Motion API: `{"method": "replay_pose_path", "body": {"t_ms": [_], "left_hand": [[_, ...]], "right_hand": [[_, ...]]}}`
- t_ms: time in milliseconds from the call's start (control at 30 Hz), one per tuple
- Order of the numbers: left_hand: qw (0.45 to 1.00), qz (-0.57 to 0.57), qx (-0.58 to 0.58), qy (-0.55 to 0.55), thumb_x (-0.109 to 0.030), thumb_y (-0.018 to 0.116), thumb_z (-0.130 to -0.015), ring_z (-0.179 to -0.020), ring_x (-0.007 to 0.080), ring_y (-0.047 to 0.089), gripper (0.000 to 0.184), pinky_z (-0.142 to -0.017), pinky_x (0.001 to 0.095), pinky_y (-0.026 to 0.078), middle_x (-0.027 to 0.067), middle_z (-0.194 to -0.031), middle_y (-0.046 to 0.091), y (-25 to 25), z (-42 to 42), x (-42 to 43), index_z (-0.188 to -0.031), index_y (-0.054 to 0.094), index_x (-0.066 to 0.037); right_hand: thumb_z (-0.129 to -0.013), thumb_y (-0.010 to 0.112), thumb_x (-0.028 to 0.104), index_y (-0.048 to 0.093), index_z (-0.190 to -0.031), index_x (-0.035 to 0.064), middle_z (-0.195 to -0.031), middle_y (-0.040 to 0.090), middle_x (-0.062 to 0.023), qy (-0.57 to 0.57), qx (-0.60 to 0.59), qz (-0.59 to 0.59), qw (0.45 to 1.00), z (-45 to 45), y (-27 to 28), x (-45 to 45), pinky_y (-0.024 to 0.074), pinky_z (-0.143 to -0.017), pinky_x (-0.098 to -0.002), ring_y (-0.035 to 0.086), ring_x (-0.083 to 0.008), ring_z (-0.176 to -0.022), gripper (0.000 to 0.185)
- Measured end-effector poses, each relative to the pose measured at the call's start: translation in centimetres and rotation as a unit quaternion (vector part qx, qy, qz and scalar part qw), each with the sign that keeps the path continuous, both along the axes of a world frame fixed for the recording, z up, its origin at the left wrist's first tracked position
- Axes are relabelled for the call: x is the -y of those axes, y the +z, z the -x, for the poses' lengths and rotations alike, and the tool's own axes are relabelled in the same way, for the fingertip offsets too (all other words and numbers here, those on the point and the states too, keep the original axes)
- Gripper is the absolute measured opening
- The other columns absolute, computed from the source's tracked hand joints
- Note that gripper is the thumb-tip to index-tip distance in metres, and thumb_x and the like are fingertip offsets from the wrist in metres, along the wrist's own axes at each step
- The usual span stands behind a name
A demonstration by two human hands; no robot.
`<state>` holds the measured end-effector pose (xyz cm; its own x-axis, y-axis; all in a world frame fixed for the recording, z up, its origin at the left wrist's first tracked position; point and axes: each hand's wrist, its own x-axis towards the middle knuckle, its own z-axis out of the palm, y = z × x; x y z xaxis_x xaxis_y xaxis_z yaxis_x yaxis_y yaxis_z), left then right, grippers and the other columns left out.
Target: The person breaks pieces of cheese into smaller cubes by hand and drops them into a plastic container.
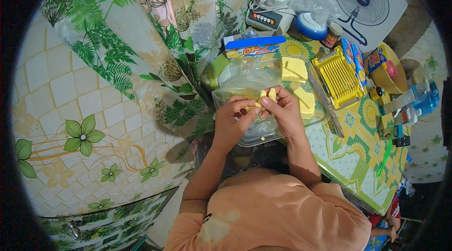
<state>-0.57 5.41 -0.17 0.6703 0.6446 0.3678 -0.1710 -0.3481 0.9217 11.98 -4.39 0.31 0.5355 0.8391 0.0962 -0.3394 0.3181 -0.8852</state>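
Note:
Over a clear plastic tray (256,140), my left hand (238,115) and my right hand (281,109) meet fingertip to fingertip. Pale yellow pieces (268,95) stick up between the fingers of my right hand, its thumb pressed on them. The fingers of my left hand pinch a small yellow bit. Two larger yellow blocks (294,70) lie at the tray's right side, the lower one just right of my right hand. A crumpled clear plastic bag (247,79) is behind my hands. A knife (327,105) rests along the tray's right edge. One tiny yellow crumb lies near the tray's front.
A yellow slotted rack (336,77) stands right of the knife. Behind are a blue box (254,46), a blender (270,13), a blue bowl (309,26) and a jar (333,34). A yellow bowl (395,74) and small bottles are at right. A curtain hangs left.

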Motion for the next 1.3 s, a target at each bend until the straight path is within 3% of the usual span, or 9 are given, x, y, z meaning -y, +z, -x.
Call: {"method": "replay_pose_path", "body": {"t_ms": [233,433,733,1033,1300], "left_hand": [[1.0,-0.006,0.011,0.003,-0.01,0.073,-0.074,-0.071,0.0116,0.058,0.017,-0.061,0.0228,0.045,0.0054,-0.088,0.062,0.0,-0.1,0.1,-0.09,0.067,-0.006],[0.991,0.123,0.009,-0.05,-0.006,0.068,-0.078,-0.074,0.0103,0.056,0.014,-0.066,0.0237,0.045,0.003,-0.088,0.06,0.1,0.1,0.0,-0.09,0.066,0.0],[0.959,0.269,-0.031,-0.079,-0.012,0.063,-0.081,-0.063,0.0105,0.054,0.018,-0.063,0.0244,0.044,0.0027,-0.074,0.06,1.2,0.4,0.1,-0.091,0.065,0.003],[0.954,0.286,-0.012,-0.086,-0.01,0.063,-0.082,-0.063,0.0109,0.054,0.016,-0.062,0.0244,0.044,0.0037,-0.076,0.061,0.8,0.4,-0.1,-0.092,0.065,0.003],[0.977,0.204,-0.002,-0.062,-0.006,0.068,-0.078,-0.067,0.0086,0.054,0.014,-0.064,0.0231,0.044,0.0023,-0.082,0.062,0.4,0.4,0.0,-0.091,0.066,0.0]], "right_hand": [[-0.082,0.067,0.009,0.059,-0.094,0.002,-0.079,0.061,-0.0016,-0.002,0.016,0.011,1.0,0.0,-0.1,-0.1,0.049,-0.055,-0.0207,0.057,-0.0071,-0.065,0.016],[-0.083,0.066,0.008,0.058,-0.094,0.002,-0.078,0.061,-0.0016,0.001,0.002,0.008,1.0,0.1,-0.1,0.0,0.0494,-0.055,-0.0211,0.057,-0.0068,-0.065,0.015],[-0.086,0.064,0.011,0.058,-0.097,0.0021,-0.078,0.061,-0.0029,0.004,-0.012,0.002,1.0,0.1,0.1,0.0,0.051,-0.055,-0.0229,0.057,-0.008,-0.065,0.015],[-0.086,0.063,0.013,0.057,-0.095,0.0031,-0.083,0.06,-0.0018,-0.043,-0.023,-0.009,0.999,0.1,0.0,-0.1,0.0514,-0.055,-0.0234,0.056,-0.0075,-0.07,0.015],[-0.087,0.063,0.012,0.058,-0.094,0.0039,-0.084,0.059,-0.0013,-0.041,-0.024,-0.013,0.999,0.2,0.2,0.0,0.0518,-0.056,-0.0233,0.056,-0.0074,-0.071,0.012]]}}
